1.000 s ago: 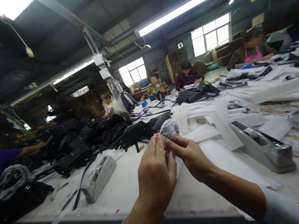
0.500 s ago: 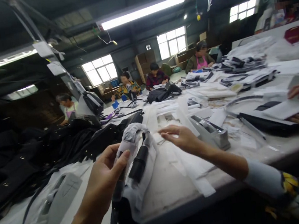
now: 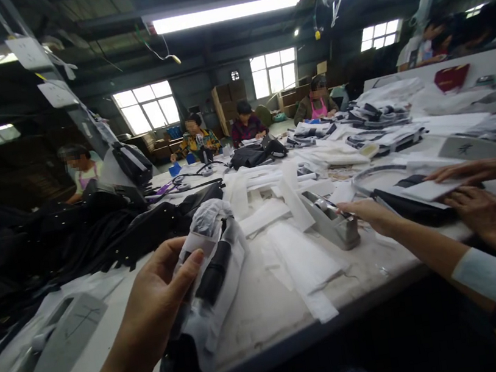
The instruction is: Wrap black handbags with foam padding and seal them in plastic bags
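My left hand (image 3: 165, 290) grips a black strap bundle (image 3: 211, 271) wrapped in thin white paper, its thumb on the near side. The bundle stands tilted near the table's front edge, with a black part below it. Stretched out to the right, my right hand (image 3: 365, 214) has its fingertips at the cutting end of a grey tape dispenser (image 3: 334, 223). Its fingers are together there; any tape between them is too small to make out. White paper sheets (image 3: 304, 255) lie between my two hands.
A co-worker's hands (image 3: 481, 202) press white paper on a black bag (image 3: 412, 206) at right. Another tape dispenser (image 3: 50, 355) stands at lower left. Black bags (image 3: 97, 232) heap at left. Several people sit across the table (image 3: 259, 332).
My right hand has moved right, from beside the wrapped bundle to the tape dispenser. My left hand still holds the bundle. The view has shifted and levelled somewhat.
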The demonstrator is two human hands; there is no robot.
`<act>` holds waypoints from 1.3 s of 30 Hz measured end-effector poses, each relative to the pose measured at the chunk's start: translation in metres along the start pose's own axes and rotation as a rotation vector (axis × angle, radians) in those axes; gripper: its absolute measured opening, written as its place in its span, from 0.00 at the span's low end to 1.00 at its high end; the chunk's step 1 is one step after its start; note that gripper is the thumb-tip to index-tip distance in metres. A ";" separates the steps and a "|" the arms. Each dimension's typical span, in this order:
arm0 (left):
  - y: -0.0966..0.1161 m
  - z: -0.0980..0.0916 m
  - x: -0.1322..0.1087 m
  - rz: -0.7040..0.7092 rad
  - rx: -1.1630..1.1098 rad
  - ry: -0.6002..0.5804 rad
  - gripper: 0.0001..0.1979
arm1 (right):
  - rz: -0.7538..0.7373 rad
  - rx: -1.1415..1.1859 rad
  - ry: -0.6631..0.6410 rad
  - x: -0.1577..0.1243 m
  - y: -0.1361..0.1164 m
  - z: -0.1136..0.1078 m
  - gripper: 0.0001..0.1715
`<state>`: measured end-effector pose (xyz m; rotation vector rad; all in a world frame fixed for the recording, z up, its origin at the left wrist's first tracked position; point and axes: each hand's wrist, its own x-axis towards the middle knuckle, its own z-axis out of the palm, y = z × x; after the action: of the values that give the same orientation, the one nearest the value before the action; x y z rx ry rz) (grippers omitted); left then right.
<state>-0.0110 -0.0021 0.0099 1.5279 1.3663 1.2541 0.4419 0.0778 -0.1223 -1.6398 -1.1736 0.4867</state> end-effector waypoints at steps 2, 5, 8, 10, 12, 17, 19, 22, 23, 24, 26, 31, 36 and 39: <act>0.000 -0.002 0.000 -0.001 0.008 -0.001 0.27 | 0.040 0.069 -0.047 -0.003 -0.005 -0.005 0.18; -0.002 -0.003 0.001 0.004 0.017 -0.002 0.27 | 0.070 0.190 -0.054 -0.015 -0.015 -0.017 0.18; -0.002 -0.002 0.000 0.005 0.011 0.002 0.27 | 0.166 0.361 -0.047 -0.033 -0.017 -0.028 0.17; -0.001 0.001 -0.002 -0.002 0.009 0.022 0.26 | 0.255 0.427 -0.075 -0.045 -0.010 -0.030 0.17; 0.002 0.003 -0.004 -0.003 0.020 0.042 0.25 | 0.325 0.447 -0.094 -0.056 0.004 -0.028 0.17; 0.005 0.005 -0.006 0.002 0.032 0.056 0.27 | 0.387 0.411 -0.006 -0.075 0.042 -0.011 0.17; 0.004 0.005 -0.005 -0.002 0.024 0.060 0.27 | 0.365 0.417 0.029 -0.082 0.046 -0.004 0.20; 0.002 0.005 -0.004 -0.001 0.003 0.057 0.26 | 0.255 0.443 0.029 -0.092 0.029 0.006 0.27; 0.001 0.005 -0.003 0.004 -0.002 0.053 0.25 | 0.184 0.442 0.007 -0.096 0.017 0.010 0.27; 0.001 0.005 -0.003 0.009 -0.005 0.048 0.25 | 0.104 0.439 -0.026 -0.101 0.002 0.015 0.25; -0.001 0.005 -0.003 0.023 -0.006 0.023 0.26 | -0.059 0.445 -0.120 -0.112 -0.035 0.028 0.20; -0.007 0.005 -0.002 0.115 0.030 -0.034 0.21 | -0.259 0.619 -0.419 -0.144 -0.137 0.066 0.13; -0.009 0.005 -0.002 0.220 0.125 -0.023 0.16 | -0.346 0.722 -0.620 -0.162 -0.202 0.105 0.14; -0.010 0.006 -0.005 0.265 0.124 -0.029 0.14 | -0.311 0.717 -0.646 -0.160 -0.217 0.128 0.18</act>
<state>-0.0077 -0.0045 -0.0023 1.8543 1.2743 1.3185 0.1730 0.0043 -0.0156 -0.6733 -1.4516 1.1290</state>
